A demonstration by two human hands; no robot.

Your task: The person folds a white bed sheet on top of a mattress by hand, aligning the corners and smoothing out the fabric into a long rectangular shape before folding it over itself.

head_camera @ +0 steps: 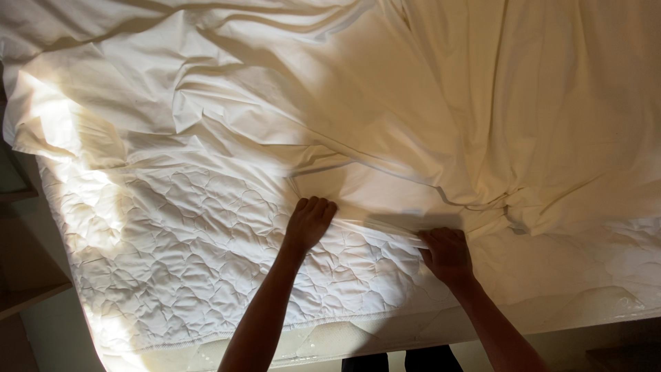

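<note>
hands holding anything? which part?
Both the left hand and right hand grip the cream sheet along its near edge, above the quilted mattress.

A bedroom: quilted white mattress [206,255], rumpled cream sheet [482,103], wooden bedside furniture [21,275] at the edge.

Standing right here looking it over, and honestly nothing in the way of packages, labels, signs or screens is showing anywhere in view.
</note>
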